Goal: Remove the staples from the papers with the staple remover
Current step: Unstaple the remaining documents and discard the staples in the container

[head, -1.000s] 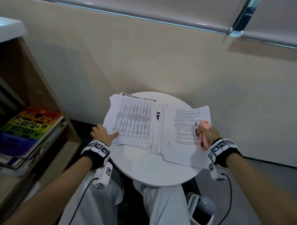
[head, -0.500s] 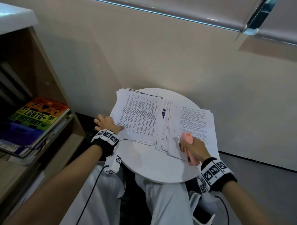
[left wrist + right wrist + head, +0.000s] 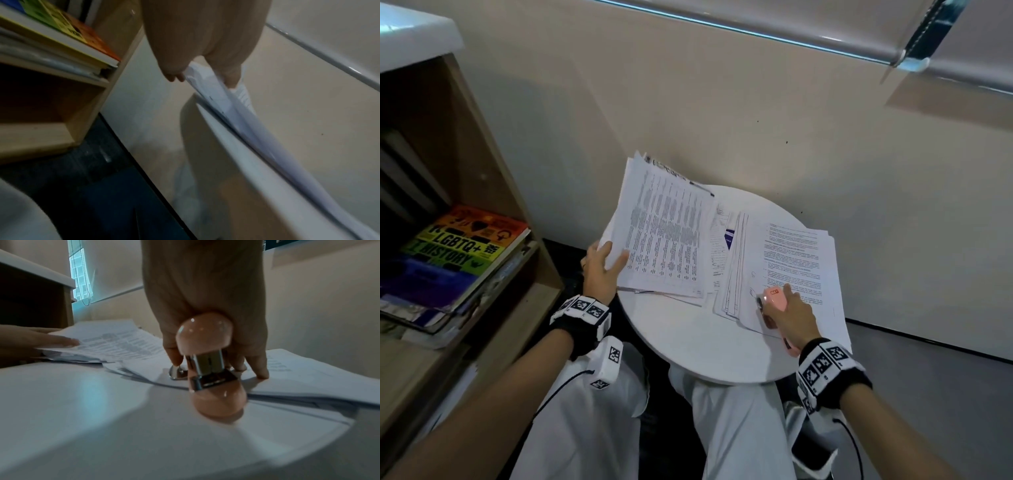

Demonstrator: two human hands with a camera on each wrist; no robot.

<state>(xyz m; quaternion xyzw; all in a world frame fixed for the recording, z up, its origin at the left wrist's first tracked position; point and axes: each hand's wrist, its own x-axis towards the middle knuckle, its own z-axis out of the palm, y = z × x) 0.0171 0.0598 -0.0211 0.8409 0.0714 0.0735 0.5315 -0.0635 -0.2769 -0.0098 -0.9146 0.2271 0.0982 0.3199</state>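
Two stacks of printed papers lie on a small round white table. My left hand grips the near left edge of the left paper stack, thumb on top and fingers beneath, and that edge is raised off the table. My right hand grips a pink staple remover with a metal tip, set down on the near left part of the right paper stack. In the right wrist view the staple remover stands on the sheets, its metal tip touching the paper. No staple is visible.
A wooden bookshelf stands close on the left, holding a rainbow-coloured book and other books. A beige wall rises right behind the table. My legs in white trousers are under the table's near edge.
My right hand has brought the staple remover down and toward me onto the near left part of the right stack. My left hand has lifted the left stack's near edge.
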